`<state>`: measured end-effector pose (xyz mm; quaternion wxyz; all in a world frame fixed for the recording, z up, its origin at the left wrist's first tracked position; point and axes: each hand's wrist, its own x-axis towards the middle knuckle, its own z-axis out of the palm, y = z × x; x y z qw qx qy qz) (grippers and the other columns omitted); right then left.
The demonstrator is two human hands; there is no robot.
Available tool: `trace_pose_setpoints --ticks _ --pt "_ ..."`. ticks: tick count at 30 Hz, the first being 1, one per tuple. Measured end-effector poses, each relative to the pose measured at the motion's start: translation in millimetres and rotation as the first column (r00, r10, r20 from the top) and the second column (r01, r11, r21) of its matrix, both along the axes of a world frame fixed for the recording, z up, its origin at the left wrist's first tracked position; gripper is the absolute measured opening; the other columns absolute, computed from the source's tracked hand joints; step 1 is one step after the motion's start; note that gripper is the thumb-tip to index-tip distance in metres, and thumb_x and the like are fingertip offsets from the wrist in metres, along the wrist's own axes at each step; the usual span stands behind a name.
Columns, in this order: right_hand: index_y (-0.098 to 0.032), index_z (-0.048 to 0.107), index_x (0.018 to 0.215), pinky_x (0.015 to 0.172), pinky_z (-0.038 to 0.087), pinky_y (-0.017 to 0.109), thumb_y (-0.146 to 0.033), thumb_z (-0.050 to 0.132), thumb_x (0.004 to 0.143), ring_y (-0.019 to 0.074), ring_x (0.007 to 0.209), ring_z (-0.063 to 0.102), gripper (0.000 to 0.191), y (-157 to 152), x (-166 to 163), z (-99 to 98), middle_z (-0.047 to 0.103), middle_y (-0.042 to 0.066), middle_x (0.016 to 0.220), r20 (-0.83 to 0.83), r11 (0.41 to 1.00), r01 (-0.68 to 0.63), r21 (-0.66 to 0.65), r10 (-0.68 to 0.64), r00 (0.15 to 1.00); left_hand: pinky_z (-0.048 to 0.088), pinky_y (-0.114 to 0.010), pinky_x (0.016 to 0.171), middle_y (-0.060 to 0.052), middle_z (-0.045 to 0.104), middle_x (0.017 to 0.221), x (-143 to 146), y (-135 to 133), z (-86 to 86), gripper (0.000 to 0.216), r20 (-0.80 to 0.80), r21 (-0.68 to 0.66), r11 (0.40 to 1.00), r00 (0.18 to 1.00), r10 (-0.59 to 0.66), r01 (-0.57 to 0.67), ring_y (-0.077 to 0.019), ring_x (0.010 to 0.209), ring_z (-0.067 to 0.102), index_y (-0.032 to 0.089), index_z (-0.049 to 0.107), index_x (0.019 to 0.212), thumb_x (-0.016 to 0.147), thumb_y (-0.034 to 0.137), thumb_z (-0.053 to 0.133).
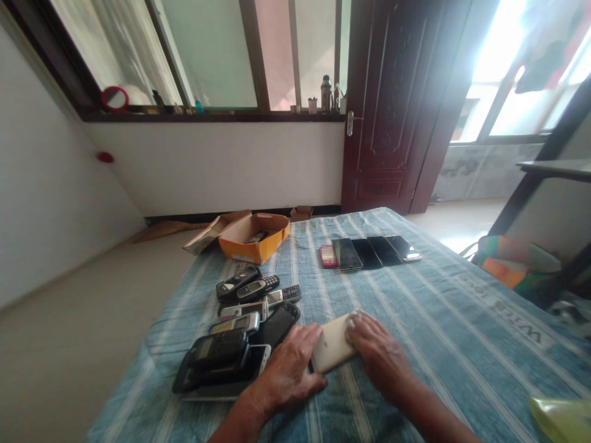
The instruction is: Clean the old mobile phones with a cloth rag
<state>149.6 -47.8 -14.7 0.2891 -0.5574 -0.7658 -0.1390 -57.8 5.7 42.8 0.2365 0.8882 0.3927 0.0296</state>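
Observation:
A pale gold smartphone (331,346) lies back up on the striped bed cover. My left hand (290,372) grips its left end between thumb and fingers. At the opposite end my right hand (381,354) presses a small white wipe (353,321) against the back of the smartphone; most of the wipe is hidden under the fingers. Left of my left hand is a pile of old mobile phones (226,351), some stacked on a tablet-like dark slab. Beyond my right hand, several dark smartphones (369,252) form a row beside a small red-edged item (329,256).
An orange cardboard box (258,249) with its lid open stands at the bed's far left corner, something dark inside. The bed cover (443,332) is blue with white stripes. A yellow-green plastic packet (561,421) lies at the near right. Behind are a brown door (392,111) and a windowsill.

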Motion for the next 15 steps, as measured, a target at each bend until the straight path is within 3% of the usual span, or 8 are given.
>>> trace_pose_setpoints --ticks 2,5,10,15 --pt "-0.018 0.068 0.099 0.091 0.051 0.034 0.001 0.046 0.082 0.0221 0.108 0.061 0.034 8.3 16.4 0.4 0.068 0.010 0.110 0.008 0.984 0.159 -0.076 -0.158 0.987 0.030 -0.049 0.113 -0.015 0.046 0.144 -0.3 0.1 1.2 0.077 0.006 0.002 1.000 1.000 -0.003 0.003 -0.0335 0.131 0.042 0.015 0.046 0.136 0.065 0.029 0.071" --pt "-0.020 0.068 0.102 0.086 0.052 0.031 0.000 0.043 0.084 0.0195 0.101 0.064 0.038 18.1 32.7 -2.5 0.068 0.009 0.112 -0.113 0.966 0.232 -0.114 -0.245 0.963 0.030 -0.049 0.113 -0.014 0.047 0.145 -0.9 0.0 2.3 0.075 0.015 0.001 1.000 1.000 -0.002 0.002 -0.0334 0.132 0.041 0.018 0.046 0.136 0.066 0.031 0.071" --pt "-0.021 0.064 0.114 0.088 0.051 0.026 -0.001 0.036 0.085 0.0156 0.104 0.065 0.045 24.2 41.8 -17.8 0.068 0.007 0.114 -0.390 0.986 0.160 -0.054 -0.168 0.905 0.029 -0.048 0.114 -0.013 0.047 0.144 -0.9 -1.7 1.4 0.073 0.016 -0.004 1.000 1.000 0.022 -0.022 -0.0331 0.132 0.040 0.018 0.047 0.136 0.067 0.029 0.070" --pt "-0.020 0.063 0.119 0.091 0.052 0.030 -0.004 0.039 0.086 0.0179 0.110 0.062 0.044 22.0 41.2 -26.3 0.066 0.008 0.118 -0.383 0.994 0.100 -0.048 -0.111 0.917 0.033 -0.046 0.111 -0.013 0.050 0.141 1.0 -2.1 -2.0 0.070 0.026 0.014 0.999 0.999 0.046 -0.046 -0.0330 0.129 0.042 0.016 0.050 0.131 0.065 0.024 0.071"
